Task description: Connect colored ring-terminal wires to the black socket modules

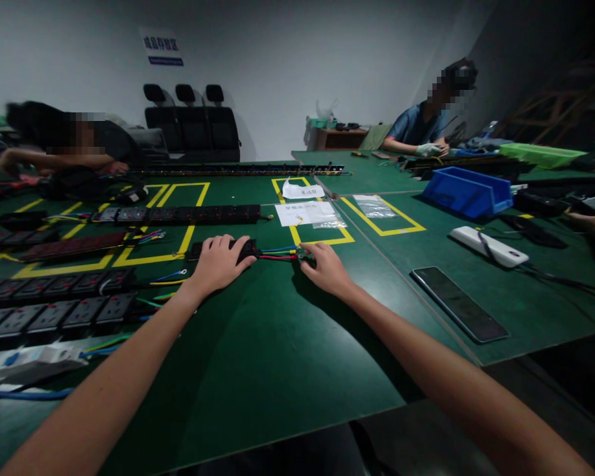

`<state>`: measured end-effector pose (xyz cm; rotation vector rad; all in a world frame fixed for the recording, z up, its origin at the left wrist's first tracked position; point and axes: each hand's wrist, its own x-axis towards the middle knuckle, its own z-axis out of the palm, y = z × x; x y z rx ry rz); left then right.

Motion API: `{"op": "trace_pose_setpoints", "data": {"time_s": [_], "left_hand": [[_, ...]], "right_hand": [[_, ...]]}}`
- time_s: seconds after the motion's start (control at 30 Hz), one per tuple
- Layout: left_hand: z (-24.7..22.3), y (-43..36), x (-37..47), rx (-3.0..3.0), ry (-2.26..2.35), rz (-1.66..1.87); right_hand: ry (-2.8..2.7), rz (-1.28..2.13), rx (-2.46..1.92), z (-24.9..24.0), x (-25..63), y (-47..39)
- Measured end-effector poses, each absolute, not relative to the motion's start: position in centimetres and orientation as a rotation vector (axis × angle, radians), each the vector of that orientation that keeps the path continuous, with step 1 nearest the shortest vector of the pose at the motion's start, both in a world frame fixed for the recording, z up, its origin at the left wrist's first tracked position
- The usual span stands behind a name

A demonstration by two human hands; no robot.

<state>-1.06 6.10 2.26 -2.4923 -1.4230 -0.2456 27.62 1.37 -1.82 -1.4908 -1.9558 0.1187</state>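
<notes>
My left hand [220,263] lies over a small black socket module [249,248], its fingers curled over the far side and its thumb at the near edge. Blue, yellow and red wires [277,254] run from the module's right end across the green table. At their far ends my right hand [327,268] is closed in a pinch, thumb and forefinger around the wire tips. Small ring terminals seem to show there, partly hidden by the fingers.
Black socket strips [54,285] with loose wires fill the left side. Paper labels and a plastic bag [327,215] lie within yellow tape outlines. At right are a blue bin [466,192], a white power strip [490,246] and a phone [459,303]. Other people sit around the table.
</notes>
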Motion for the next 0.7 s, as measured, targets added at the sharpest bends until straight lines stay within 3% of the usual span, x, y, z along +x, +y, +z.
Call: {"op": "trace_pose_setpoints", "data": {"time_s": [0.7], "left_hand": [[2.3, 6.5, -1.1, -2.483, -1.404, -0.224]], "right_hand": [[-1.697, 0.382, -1.533, -0.3, 26.4, 0.9]]}}
